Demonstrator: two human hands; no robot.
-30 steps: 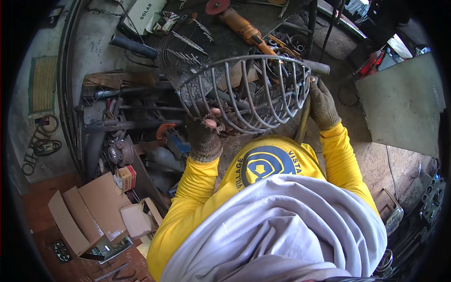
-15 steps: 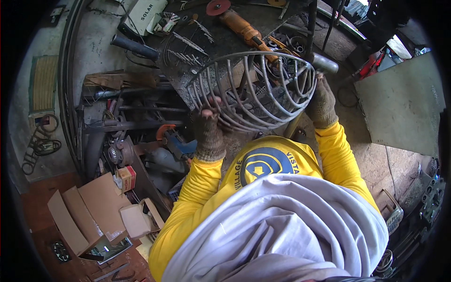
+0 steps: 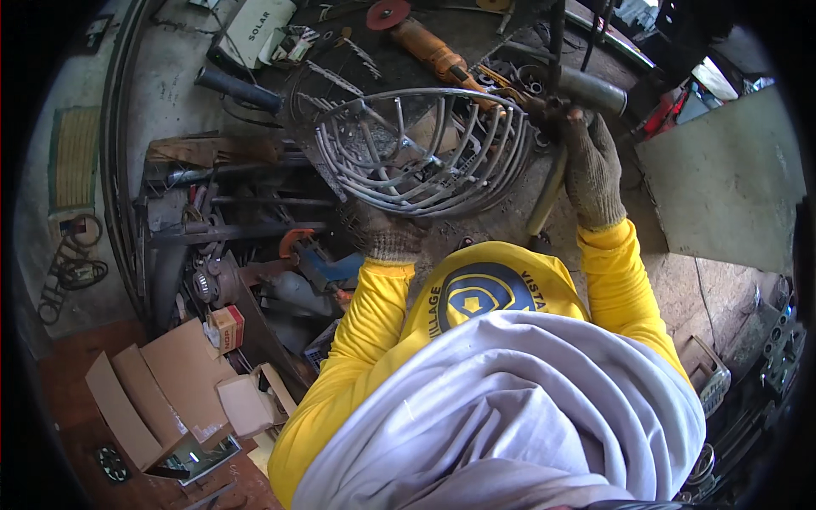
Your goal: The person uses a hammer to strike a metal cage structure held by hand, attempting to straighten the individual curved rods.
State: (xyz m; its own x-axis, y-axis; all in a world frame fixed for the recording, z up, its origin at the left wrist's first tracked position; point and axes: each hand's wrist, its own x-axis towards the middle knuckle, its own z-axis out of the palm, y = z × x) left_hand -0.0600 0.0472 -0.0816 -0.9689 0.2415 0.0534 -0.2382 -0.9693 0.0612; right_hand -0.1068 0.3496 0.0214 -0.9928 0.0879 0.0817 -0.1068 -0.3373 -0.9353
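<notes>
Wire basket [image 3: 425,153], a rounded cage of bent grey metal rods, sits at the far middle of my view, tipped on its side above a dark, cluttered workbench [image 3: 476,34]. My left hand [image 3: 378,229], in a worn knit glove, is clenched on the basket's near lower rim, gripping the rods from beneath. My right hand [image 3: 592,170], gloved the same way, is up at the basket's right end, closed around the spot where the rods meet a dark upright bar [image 3: 557,42]; from here I cannot tell exactly which piece the fingers pinch (the glove covers the joint). Just beyond the basket lies an orange angle grinder [image 3: 429,47] with a red disc. A grey pipe [image 3: 591,85] lies just right of the bar. Down at the near left, flattened cardboard boxes [image 3: 161,391] are spread over the reddish floor.
</notes>
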